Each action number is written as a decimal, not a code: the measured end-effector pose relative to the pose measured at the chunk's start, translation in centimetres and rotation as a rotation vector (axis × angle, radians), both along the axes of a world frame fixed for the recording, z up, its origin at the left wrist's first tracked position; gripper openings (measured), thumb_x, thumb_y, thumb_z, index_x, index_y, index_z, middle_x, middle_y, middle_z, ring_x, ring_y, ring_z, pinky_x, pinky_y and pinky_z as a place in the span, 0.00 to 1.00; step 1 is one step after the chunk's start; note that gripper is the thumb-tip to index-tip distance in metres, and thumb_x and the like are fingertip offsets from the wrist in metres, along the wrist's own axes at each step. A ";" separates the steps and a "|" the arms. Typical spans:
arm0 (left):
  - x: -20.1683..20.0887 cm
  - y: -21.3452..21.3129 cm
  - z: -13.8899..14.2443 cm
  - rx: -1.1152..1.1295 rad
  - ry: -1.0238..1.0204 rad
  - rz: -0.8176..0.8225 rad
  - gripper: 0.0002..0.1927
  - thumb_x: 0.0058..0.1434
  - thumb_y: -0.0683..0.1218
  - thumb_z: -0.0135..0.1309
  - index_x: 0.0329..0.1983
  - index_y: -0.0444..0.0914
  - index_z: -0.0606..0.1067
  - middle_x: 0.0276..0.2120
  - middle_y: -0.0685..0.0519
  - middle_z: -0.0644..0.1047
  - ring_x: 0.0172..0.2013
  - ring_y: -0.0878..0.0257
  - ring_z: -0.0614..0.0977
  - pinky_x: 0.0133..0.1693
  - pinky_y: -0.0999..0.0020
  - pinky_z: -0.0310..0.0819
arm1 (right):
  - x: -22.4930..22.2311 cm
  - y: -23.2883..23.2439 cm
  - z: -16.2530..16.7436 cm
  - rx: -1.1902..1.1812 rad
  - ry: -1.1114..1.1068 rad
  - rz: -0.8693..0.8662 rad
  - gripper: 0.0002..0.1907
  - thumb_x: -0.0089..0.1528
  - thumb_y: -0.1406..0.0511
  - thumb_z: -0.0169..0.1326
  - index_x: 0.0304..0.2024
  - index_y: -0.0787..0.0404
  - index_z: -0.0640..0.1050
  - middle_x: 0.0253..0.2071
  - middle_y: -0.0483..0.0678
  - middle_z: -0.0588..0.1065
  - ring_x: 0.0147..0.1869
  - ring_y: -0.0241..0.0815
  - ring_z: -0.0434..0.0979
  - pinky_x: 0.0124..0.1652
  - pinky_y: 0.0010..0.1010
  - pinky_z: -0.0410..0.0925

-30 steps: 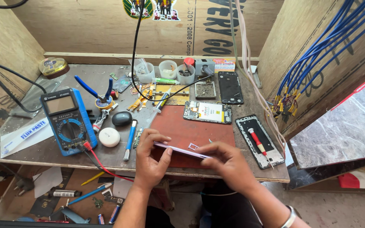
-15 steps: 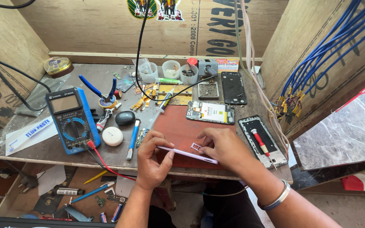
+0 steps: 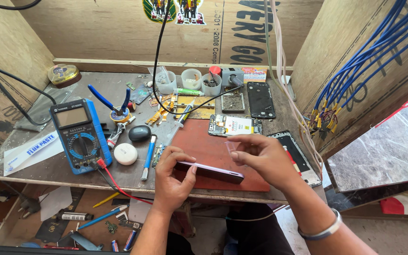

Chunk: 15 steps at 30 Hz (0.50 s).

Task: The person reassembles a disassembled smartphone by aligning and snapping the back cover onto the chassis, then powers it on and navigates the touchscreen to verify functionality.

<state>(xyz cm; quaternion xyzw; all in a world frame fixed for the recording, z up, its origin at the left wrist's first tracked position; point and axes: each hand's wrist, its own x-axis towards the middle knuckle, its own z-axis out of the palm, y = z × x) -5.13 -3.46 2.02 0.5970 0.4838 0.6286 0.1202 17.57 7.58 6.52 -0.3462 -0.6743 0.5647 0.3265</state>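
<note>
1. A person works at a cluttered wooden bench, holding a slim lilac phone [image 3: 211, 171] edge-on between both hands, just above a red mat [image 3: 213, 151].
2. The left hand [image 3: 173, 177] clamps the phone's left end, thumb on the near edge and fingers curled over the top.
3. The right hand [image 3: 265, 158] sits at the phone's right end, its fingertips pinched together over a small clear tab [image 3: 230, 146] above the phone; whether it grips the phone itself cannot be told.
4. The phone's long axis runs left to right between the hands, its right end tilted slightly nearer the person.
5. Compared with half a second earlier, the hands are closer together and the phone sits a little further right.
6. Left of the left hand lie a blue multimeter [image 3: 79, 134] and a white round case [image 3: 125, 154]; beyond the right hand lies an opened phone [image 3: 232, 125].
</note>
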 end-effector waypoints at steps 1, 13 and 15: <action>0.0 0.0 0.0 0.000 0.004 0.009 0.07 0.55 0.38 0.59 0.37 0.35 0.76 0.38 0.50 0.73 0.39 0.60 0.78 0.44 0.69 0.72 | 0.5 -0.3 -0.1 -0.055 0.092 -0.019 0.19 0.56 0.70 0.64 0.51 0.65 0.82 0.32 0.44 0.80 0.35 0.30 0.80 0.38 0.23 0.74; 0.1 0.1 0.3 -0.004 0.017 0.033 0.08 0.57 0.40 0.62 0.40 0.36 0.78 0.38 0.50 0.74 0.41 0.59 0.78 0.47 0.69 0.73 | 1.2 -3.0 -1.3 0.095 0.033 -0.078 0.16 0.57 0.71 0.65 0.49 0.63 0.83 0.34 0.43 0.80 0.36 0.29 0.76 0.36 0.22 0.70; 0.1 0.1 0.3 -0.005 0.025 0.036 0.08 0.57 0.39 0.62 0.40 0.36 0.78 0.38 0.50 0.74 0.41 0.59 0.78 0.47 0.69 0.72 | 1.3 -3.4 -0.9 0.277 -0.021 -0.089 0.16 0.56 0.71 0.65 0.48 0.62 0.83 0.34 0.43 0.81 0.38 0.31 0.78 0.37 0.23 0.71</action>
